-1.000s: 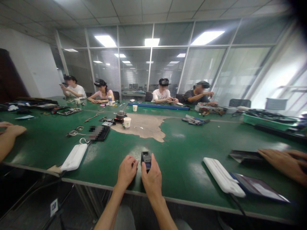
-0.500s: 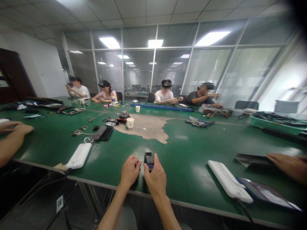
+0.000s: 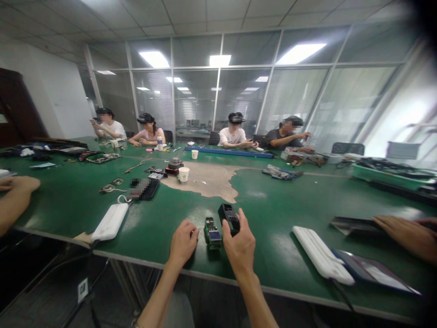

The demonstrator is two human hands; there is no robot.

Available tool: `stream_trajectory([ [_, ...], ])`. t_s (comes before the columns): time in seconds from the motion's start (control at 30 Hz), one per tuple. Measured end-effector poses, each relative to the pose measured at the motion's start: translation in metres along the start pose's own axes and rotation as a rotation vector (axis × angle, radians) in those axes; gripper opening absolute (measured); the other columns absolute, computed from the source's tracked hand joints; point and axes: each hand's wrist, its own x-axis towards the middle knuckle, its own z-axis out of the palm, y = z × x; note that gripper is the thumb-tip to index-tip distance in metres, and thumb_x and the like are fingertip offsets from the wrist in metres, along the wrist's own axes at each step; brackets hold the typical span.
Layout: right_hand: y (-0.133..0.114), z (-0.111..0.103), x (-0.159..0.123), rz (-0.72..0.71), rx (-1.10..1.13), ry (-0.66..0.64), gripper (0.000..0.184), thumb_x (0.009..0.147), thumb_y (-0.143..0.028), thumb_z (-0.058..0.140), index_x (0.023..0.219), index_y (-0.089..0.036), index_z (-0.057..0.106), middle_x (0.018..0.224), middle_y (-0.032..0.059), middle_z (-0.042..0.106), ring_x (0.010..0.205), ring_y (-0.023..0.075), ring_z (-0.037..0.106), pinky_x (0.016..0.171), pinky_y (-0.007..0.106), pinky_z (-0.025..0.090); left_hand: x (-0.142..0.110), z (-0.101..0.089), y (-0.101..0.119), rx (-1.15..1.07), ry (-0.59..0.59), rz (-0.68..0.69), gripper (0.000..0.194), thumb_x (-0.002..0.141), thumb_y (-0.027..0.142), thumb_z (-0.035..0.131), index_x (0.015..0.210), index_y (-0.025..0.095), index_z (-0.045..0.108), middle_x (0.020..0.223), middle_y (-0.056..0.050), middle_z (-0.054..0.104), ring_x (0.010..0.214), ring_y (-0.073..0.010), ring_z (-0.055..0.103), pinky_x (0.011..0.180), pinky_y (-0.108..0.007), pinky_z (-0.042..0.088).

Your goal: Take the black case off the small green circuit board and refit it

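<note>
My right hand [image 3: 239, 241] grips a black plastic housing [image 3: 228, 217] between thumb and fingers, tilted just above the green table. To its left, a small green circuit board [image 3: 212, 233] with a dark blue screen lies on the tabletop, out of the housing. My left hand [image 3: 184, 242] rests on the table to the left of the board, apart from it. Its fingers are curled inward, and whatever may be within them is hidden.
A white power bank [image 3: 111, 221] lies left and another white block [image 3: 322, 255] right. Ahead stand a paper cup [image 3: 183, 174] and glasses [image 3: 112, 186]. Other people's hands rest at both sides; a person's hand [image 3: 403, 234] touches a dark panel. Several people sit opposite.
My right hand has lifted the black housing off and carried it right, uncovering the circuit board with its screen. My left hand has stayed nearly in place.
</note>
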Motion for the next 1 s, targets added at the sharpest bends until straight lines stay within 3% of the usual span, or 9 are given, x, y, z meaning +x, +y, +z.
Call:
stream_trajectory([
  [0.17,0.034,0.003,-0.008,0.017,-0.072,-0.029,0.065,0.086,-0.043,0.048,0.139,-0.007,0.041,0.133,0.0187,0.053,0.119,0.0297,0.054,0.1,0.042,0.042,0.0,0.0,-0.001,0.004,-0.011,-0.003,0.024,0.089,0.027,0.046,0.073,0.019,0.062,0.09,-0.004,0.06,0.084,-0.0135,0.057,0.08,-0.025,0.043],
  [0.33,0.05,0.012,-0.013,0.013,-0.12,-0.064,0.065,0.086,-0.043,0.047,0.14,-0.006,0.04,0.132,0.0202,0.053,0.118,0.03,0.054,0.098,0.042,0.043,0.001,0.0,0.0,0.007,-0.011,-0.002,0.025,0.089,0.028,0.045,0.073,0.019,0.062,0.09,-0.004,0.06,0.084,-0.0141,0.057,0.08,-0.026,0.043],
  [0.53,0.058,0.017,-0.017,0.001,-0.131,-0.071,0.069,0.085,-0.046,0.049,0.14,-0.006,0.038,0.133,0.0214,0.052,0.12,0.0305,0.052,0.098,0.043,0.042,0.001,-0.001,0.0,0.007,-0.008,0.005,0.025,0.089,0.028,0.045,0.074,0.019,0.063,0.091,-0.005,0.061,0.085,-0.0147,0.058,0.082,-0.026,0.044],
  [0.73,0.057,0.012,-0.02,-0.046,-0.112,-0.007,0.08,0.082,-0.052,0.054,0.144,-0.007,0.031,0.146,0.0218,0.036,0.135,0.0316,0.035,0.106,0.046,0.033,0.001,0.0,0.0,0.002,-0.014,0.01,0.026,0.09,0.029,0.045,0.074,0.02,0.063,0.091,-0.005,0.061,0.085,-0.0151,0.058,0.083,-0.027,0.044],
  [1.0,0.067,0.013,-0.019,-0.038,-0.069,-0.058,0.077,0.084,-0.05,0.051,0.144,-0.005,0.03,0.141,0.0225,0.042,0.13,0.0311,0.042,0.105,0.046,0.036,0.001,0.001,0.0,0.007,-0.019,0.001,0.027,0.089,0.029,0.044,0.072,0.019,0.063,0.09,-0.005,0.062,0.084,-0.015,0.058,0.082,-0.027,0.044],
])
